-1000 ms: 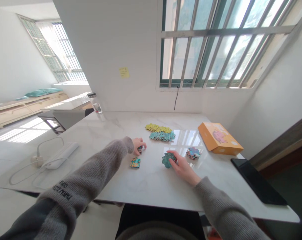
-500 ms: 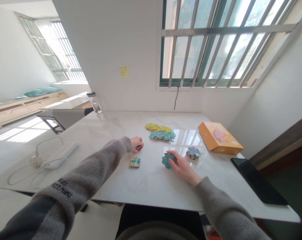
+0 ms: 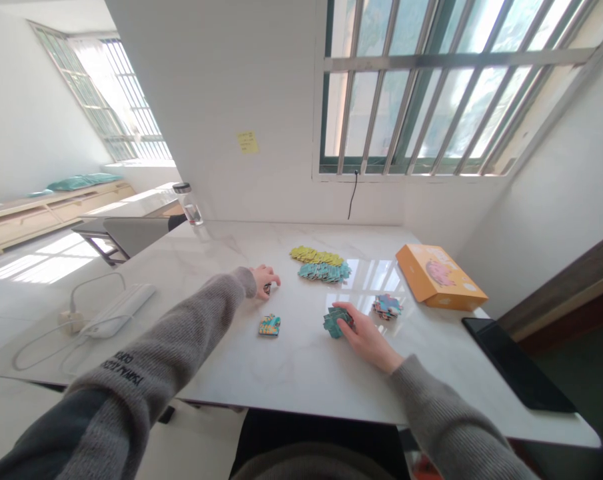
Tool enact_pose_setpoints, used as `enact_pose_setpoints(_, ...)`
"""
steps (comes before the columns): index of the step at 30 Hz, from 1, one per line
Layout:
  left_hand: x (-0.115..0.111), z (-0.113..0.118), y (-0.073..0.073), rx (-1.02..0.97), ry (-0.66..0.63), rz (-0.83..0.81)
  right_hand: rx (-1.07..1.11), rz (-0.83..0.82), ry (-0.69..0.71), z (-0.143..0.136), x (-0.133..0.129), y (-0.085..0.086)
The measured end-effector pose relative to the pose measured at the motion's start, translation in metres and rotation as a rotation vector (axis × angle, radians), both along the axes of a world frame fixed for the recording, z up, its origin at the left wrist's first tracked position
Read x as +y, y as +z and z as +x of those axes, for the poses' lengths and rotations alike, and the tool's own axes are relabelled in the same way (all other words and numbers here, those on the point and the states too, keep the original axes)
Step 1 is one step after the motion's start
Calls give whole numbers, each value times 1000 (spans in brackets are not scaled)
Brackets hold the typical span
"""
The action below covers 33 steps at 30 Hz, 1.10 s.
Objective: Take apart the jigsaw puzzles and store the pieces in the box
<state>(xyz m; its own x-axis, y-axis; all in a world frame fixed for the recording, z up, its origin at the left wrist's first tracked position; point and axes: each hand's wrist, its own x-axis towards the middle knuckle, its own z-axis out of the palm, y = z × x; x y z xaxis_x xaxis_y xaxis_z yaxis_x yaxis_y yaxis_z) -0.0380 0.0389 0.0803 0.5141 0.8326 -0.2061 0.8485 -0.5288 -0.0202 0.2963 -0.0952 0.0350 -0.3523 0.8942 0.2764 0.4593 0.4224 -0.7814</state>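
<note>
On the white marbled table, my right hand grips a fanned bunch of teal puzzle pieces between thumb and fingers. My left hand is curled over a small dark-patterned piece, at the table surface. Just below it lies a small stack of yellow and teal picture pieces. Rows of overlapping yellow-green pieces and light teal pieces stretch across the middle, beyond my hands. To the right of my right hand sits a pile of blue and pink picture pieces.
An orange box stands at the right, with a black tablet-like slab near the right edge. A clear bottle stands at the back left. A white power strip with cables lies at the left.
My left hand has moved a little to the left and its fingers have loosened slightly over the dark piece. My right hand has stayed in place with the teal pieces.
</note>
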Motion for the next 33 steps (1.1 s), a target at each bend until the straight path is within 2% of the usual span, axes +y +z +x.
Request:
enact_pose_setpoints(3,-25,12,15,-113,-65,106,18,-7,0,0,0,0)
enact_pose_setpoints(5,-47,20,20,-176,-187,41,14,-2,-6,0,0,0)
enact_pose_setpoints(7,-68,25,18,-171,-261,-34,5,2,-11,0,0,0)
enact_pose_setpoints(11,-96,27,-2,-57,-207,-44,35,-17,10,1,0,-1)
enact_pose_setpoints(15,-102,21,-18,-91,-209,-33,25,-17,12,0,1,-3)
enact_pose_setpoints(21,-103,2,-27,-192,-224,-20,28,-11,14,0,1,-4)
enact_pose_setpoints(28,-112,-41,-24,-149,-148,-12,6,-14,4,3,1,-4)
enact_pose_setpoints(30,-114,-43,-21,-132,-124,-5,-3,-15,-3,2,1,-4)
enact_pose_setpoints(33,-115,-27,-17,-171,-130,37,-19,-26,-14,-1,1,-3)
